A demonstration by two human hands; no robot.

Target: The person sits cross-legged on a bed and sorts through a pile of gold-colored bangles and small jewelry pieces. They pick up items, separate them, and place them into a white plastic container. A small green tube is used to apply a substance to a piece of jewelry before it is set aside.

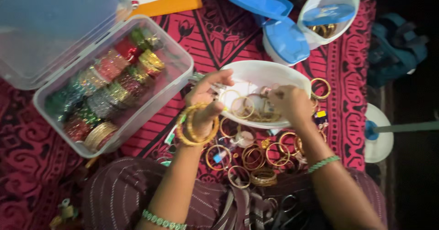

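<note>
A person seated over a red patterned cloth (219, 33) is sorting bangles, the left hand (204, 97) carrying a bunch of gold bangles (196, 124) looped over the palm and thumb, its grip curled together around them. The right hand (290, 102) is reaching into a white oval bowl (292, 76) at twelve o'clock from the lap, fingertips pinched on something small inside; what it is cannot be told through the blur. Loose gold bangles (249, 163) are lying scattered on the cloth just below the bowl, at six o'clock from it. At nine o'clock a clear plastic box (180, 70) is sitting open, packed with rows of coloured bangles (109, 92). Round tubs with blue lids (286, 40) are standing at one o'clock, well apart from both hands
</note>
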